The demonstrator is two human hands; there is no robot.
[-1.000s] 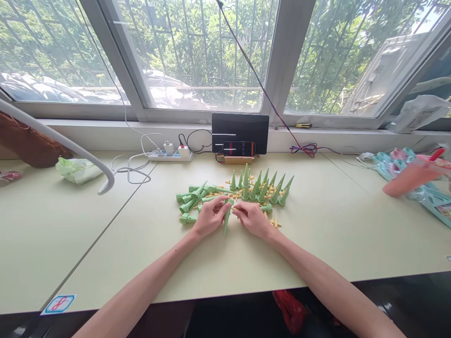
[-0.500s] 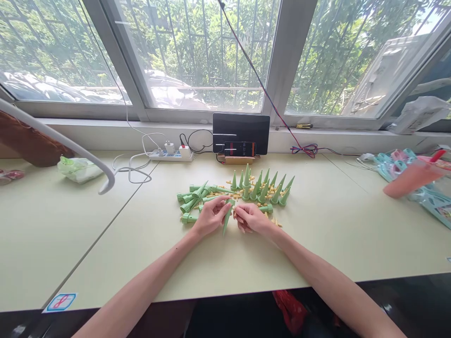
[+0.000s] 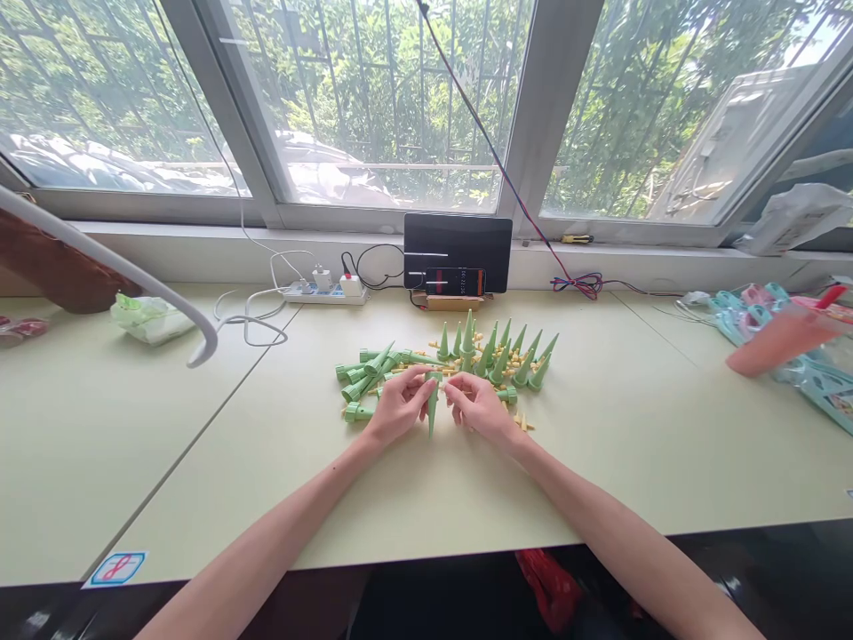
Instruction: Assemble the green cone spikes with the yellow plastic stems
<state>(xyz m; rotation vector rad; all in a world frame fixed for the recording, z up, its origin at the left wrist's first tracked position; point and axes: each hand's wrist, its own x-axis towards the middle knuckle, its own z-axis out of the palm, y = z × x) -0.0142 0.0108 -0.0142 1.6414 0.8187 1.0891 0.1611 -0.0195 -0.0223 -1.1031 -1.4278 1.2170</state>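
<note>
My left hand [image 3: 400, 407] is closed around the wide top of a green plastic watering spike [image 3: 433, 416], whose tip points down just above the table. My right hand [image 3: 478, 407] is pinched close beside the spike's top. A small yellow piece shows at its fingertips, mostly hidden by them. To the left lies a pile of green spikes [image 3: 360, 388] on their sides. Behind and right of my hands, several green spikes [image 3: 490, 348] stand with their points up. Small yellow plastic fittings [image 3: 523, 423] are scattered among and in front of them.
A phone [image 3: 456, 282] leans against a dark tablet [image 3: 457, 238] by the window. At the back left are a power strip [image 3: 326, 293], white cables and a plastic bag [image 3: 150, 318]. A pink drink cup [image 3: 773, 340] lies tilted at the right, by light-blue items.
The spike in my left hand has turned from slanted to nearly upright, its tip swinging right. My right hand's fingers have shifted slightly and stay pinched beside its top.
</note>
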